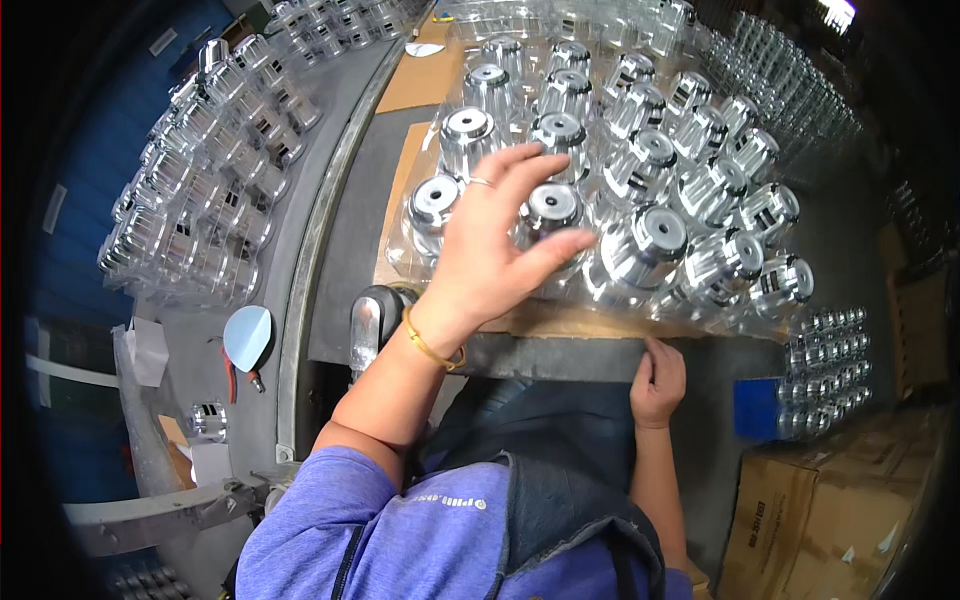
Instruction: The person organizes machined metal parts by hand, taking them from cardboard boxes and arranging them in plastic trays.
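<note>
Rows of shiny chrome cup-shaped parts (pixel 655 232) stand, closed ends up, in a clear plastic tray (pixel 408 262) on the table. Many have a dark hole in the middle of the top. My left hand (pixel 490 235) reaches over the near left of the tray, palm down, with thumb and fingers spread. Between them shows one chrome part (pixel 553 203); whether I touch it cannot be made out. My right hand (pixel 658 385) rests by the table's near edge with loosely bent fingers, thumb and forefinger apart, and nothing visible in it.
Cardboard (pixel 560 322) lies under the tray. Stacked chrome parts (pixel 190 190) fill the left bench, with a pale blue disc (pixel 248 338) and red-handled pliers (pixel 230 372) nearer. A black-and-silver rounded fixture (pixel 375 318) stands by my left wrist. Cardboard boxes (pixel 810 510) and a blue bin (pixel 757 408) are at right.
</note>
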`<state>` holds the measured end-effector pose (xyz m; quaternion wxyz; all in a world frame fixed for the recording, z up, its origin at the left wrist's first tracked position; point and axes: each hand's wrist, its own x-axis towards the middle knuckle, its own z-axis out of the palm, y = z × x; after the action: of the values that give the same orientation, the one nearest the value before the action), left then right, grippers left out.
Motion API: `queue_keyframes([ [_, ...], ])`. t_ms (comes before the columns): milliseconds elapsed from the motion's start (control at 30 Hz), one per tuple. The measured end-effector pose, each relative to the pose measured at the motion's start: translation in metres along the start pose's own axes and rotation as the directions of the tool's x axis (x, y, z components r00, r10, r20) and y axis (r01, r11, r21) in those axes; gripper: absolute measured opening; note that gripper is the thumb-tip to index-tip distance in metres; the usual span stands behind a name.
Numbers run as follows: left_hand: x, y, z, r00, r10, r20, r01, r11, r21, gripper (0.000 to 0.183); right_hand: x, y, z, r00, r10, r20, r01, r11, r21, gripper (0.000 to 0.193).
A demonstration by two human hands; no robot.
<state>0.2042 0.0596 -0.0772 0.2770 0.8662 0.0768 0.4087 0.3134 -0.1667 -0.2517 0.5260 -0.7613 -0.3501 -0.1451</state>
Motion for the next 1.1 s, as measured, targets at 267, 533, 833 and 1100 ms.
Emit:
queue_keyframes([
  [267,-0.001,0.076,-0.060,0.826,0.560,-0.070,-0.064,-0.030,-0.997,0.041,-0.003,0.009,-0.011,0.996,-0.087,-0.005,0.086,0.989,-0.122,0.021],
  [533,-0.029,0.129,-0.095,0.775,0.516,-0.366,-0.323,-0.175,-0.930,0.026,-0.008,0.001,-0.004,0.999,0.000,0.037,0.002,0.999,-0.048,0.019],
  [833,-0.020,0.139,-0.098,0.810,0.506,-0.296,-0.274,-0.119,-0.954,0.022,-0.006,-0.001,-0.001,1.000,0.007,0.004,-0.007,0.999,-0.036,0.020],
  [1100,-0.008,0.138,-0.102,0.827,0.521,-0.210,-0.185,-0.100,-0.978,0.020,-0.007,-0.002,-0.004,0.998,0.054,0.017,-0.053,0.997,-0.051,0.020],
])
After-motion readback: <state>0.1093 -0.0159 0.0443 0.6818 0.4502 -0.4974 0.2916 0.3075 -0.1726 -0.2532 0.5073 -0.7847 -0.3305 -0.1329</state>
